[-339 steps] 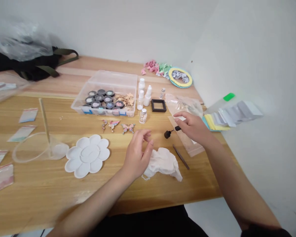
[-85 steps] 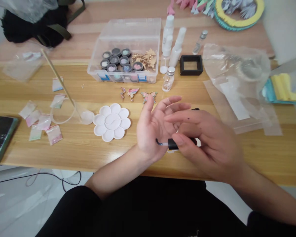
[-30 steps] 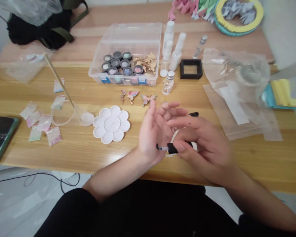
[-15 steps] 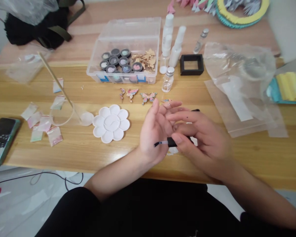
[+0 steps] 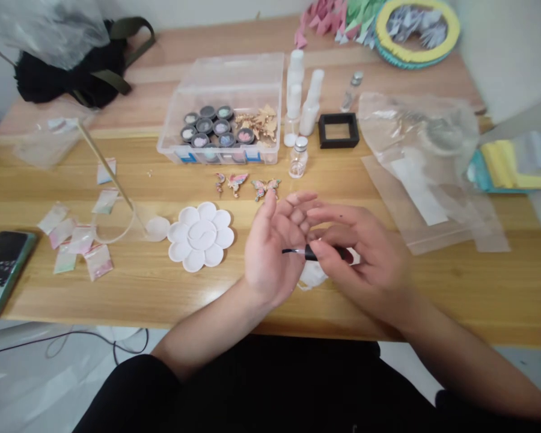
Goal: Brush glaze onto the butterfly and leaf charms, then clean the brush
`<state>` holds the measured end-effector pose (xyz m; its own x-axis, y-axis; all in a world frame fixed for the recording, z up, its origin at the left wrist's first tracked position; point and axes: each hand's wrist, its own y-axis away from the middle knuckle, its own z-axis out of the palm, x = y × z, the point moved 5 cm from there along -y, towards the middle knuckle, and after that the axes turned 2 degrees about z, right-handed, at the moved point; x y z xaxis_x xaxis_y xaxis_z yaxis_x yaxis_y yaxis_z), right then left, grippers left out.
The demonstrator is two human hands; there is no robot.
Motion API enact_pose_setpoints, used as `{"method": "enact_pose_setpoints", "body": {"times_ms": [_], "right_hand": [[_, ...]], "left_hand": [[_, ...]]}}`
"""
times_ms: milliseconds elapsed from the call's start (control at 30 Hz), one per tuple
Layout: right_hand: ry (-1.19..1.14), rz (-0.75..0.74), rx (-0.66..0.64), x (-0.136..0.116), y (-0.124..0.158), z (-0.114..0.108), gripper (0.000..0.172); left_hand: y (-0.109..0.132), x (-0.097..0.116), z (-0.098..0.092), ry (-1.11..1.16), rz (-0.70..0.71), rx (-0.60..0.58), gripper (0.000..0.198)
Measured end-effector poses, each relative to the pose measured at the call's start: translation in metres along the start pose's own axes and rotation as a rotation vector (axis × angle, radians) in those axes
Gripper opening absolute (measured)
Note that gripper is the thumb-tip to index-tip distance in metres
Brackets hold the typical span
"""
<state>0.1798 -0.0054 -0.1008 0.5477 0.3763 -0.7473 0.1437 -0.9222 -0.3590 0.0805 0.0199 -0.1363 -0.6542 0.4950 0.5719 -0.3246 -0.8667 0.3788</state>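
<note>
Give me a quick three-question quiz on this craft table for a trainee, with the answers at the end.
1. True or false: the right hand holds a black-capped brush.
2. What stands in rows inside the clear plastic box?
3. Fill in the blank: the white palette has the shape of a ____.

Key: 1. True. 2. Small round jars. 3. Flower.

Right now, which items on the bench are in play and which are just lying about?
In play:
right hand, pinching a black-capped brush
left hand, open, by the brush tip
crumpled white cloth beneath them

Lying about:
white flower-shaped palette
clear box of powder jars
butterfly charm
phone
black bag
</note>
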Motion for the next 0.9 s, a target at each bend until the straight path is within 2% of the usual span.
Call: {"method": "enact_pose_setpoints", "body": {"times_ms": [133,267,333,400,467,567,667,733,800,900], "right_hand": [[0.197,-0.168,0.037,-0.011,0.004,0.003,0.021],[0.337,-0.392,0.074,-0.03,0.015,0.012,0.018],[0.348,-0.454,0.109,-0.038,0.019,0.014,0.016],[0.328,-0.476,0.121,-0.045,0.02,0.011,0.016],[0.268,-0.472,0.105,-0.051,0.017,0.0,0.016],[0.127,-0.417,0.084,-0.061,0.007,-0.03,0.016],[-0.044,-0.258,0.146,-0.069,-0.01,-0.068,0.015],[-0.192,-0.126,0.202,-0.072,-0.022,-0.087,0.014],[-0.349,-0.016,0.224,-0.076,-0.033,-0.096,0.015],[-0.535,0.001,0.195,-0.081,-0.047,-0.093,0.017]], "left_hand": [[-0.002,0.002,-0.003,-0.014,0.08,0.04,0.048],[-0.002,0.008,-0.008,-0.149,0.353,0.102,0.035],[0.001,0.015,-0.007,-0.216,0.52,0.102,0.03],[0.005,0.022,-0.004,-0.24,0.629,0.07,0.028],[0.009,0.032,0.0,-0.244,0.694,0.035,0.026],[0.015,0.058,0.008,-0.247,0.797,-0.001,0.022],[0.024,0.095,0.029,-0.266,0.927,-0.046,0.015],[0.034,0.117,0.049,-0.233,0.999,-0.101,0.008],[0.047,0.131,0.072,-0.17,1.025,-0.202,0.008],[0.061,0.133,0.101,-0.021,0.918,-0.378,0.018]]}}
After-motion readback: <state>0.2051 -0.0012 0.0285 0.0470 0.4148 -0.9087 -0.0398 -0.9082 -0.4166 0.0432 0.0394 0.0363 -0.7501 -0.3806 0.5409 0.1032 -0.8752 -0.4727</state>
